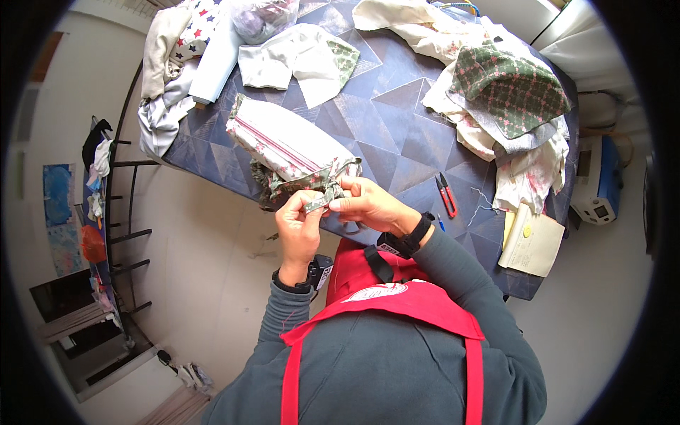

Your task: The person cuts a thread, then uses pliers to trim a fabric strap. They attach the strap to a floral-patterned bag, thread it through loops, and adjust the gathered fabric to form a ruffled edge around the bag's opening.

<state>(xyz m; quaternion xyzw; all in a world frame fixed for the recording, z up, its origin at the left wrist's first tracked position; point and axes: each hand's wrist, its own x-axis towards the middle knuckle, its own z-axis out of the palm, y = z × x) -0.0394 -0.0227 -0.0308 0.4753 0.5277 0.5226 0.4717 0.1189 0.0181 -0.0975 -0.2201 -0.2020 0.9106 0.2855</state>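
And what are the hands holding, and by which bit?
The left hand and right hand pinch the green cloth strip at the near end of the cloth bag.

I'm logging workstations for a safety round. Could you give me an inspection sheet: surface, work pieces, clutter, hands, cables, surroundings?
Surface: table with a blue geometric pattern.
Work pieces: white floral fabric piece with a pink line along it; green patterned strip at its near end.
Clutter: red-handled snips, loose white thread, notepad, dark green checked cloth on a fabric pile at right.
Hands: left hand and right hand both pinch the strip.
Cables: coloured strands at the far edge; too small to tell if cables.
Surroundings: blue-and-white device right of the table.
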